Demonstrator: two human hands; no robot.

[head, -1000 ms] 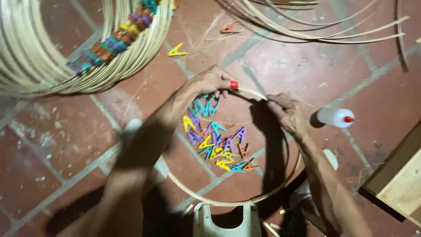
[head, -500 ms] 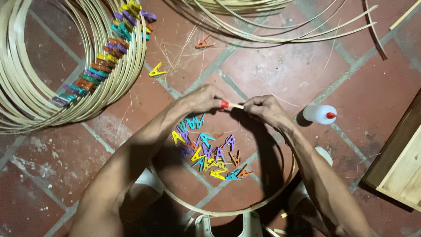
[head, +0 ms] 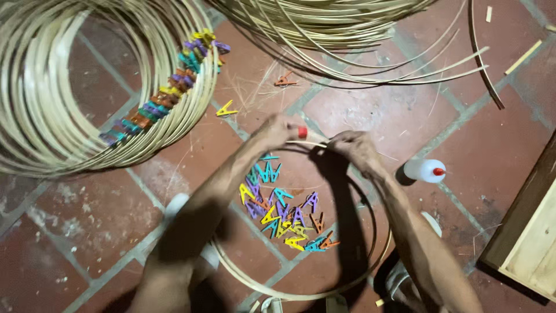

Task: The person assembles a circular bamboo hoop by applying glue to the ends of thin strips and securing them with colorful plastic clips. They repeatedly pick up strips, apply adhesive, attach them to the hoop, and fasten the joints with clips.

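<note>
A thin bamboo hoop (head: 370,264) stands in front of me over the red tile floor. At the top of the hoop my left hand (head: 277,130) pinches a red clip (head: 302,132) against the strip. Close beside it, my right hand (head: 358,149) grips the same top stretch of the hoop. Inside the ring a heap of coloured clothes pegs (head: 284,211) lies on the tiles.
A stack of finished hoops (head: 63,87) with a row of coloured pegs (head: 162,98) clamped on lies at upper left. Loose bamboo strips (head: 347,29) coil at the top. A white glue bottle (head: 424,170) lies right, a wooden box (head: 530,243) at far right, stray pegs (head: 226,109) between.
My right hand slid left along the hoop's top until it met the left hand by the red clip. The view shifted so everything sits lower and more to the right.
</note>
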